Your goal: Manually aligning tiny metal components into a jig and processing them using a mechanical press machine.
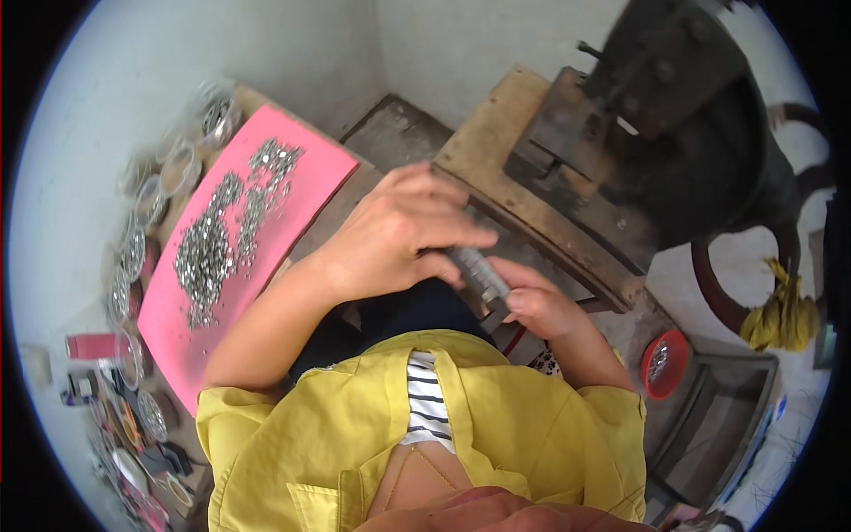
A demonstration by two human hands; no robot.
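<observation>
A seated person in a yellow jacket (355,443) over a striped top works a small grey metal bar (479,270) between both hands at a cramped workstation. The right hand (541,310) clenches the bar's lower end from beneath, its fingers (519,275) wrapped around it. The left hand (399,230) reaches across from above, its fingers (461,238) pinching the bar's upper end. The bar sits tilted just above the person's lap, at the front edge of the wooden bench (496,186).

On that bench, just beyond the hands, stands a dark, heavy iron press (656,106) on a worn plank base, with a large wheel (771,239) at its right side and a tuft of yellow fibre (780,315) hanging beside it. To the left, a pink mat (301,168) lies strewn with a scatter of small shiny metal pieces (213,248). Clear plastic tubs (177,168) of similar pieces line the mat's far edge along the pale wall (106,106). A small red bowl (665,363) holding more silver pieces sits low at the right, near a grey tray (718,426). Assorted clutter, too small to identify, crowds the lower left corner.
</observation>
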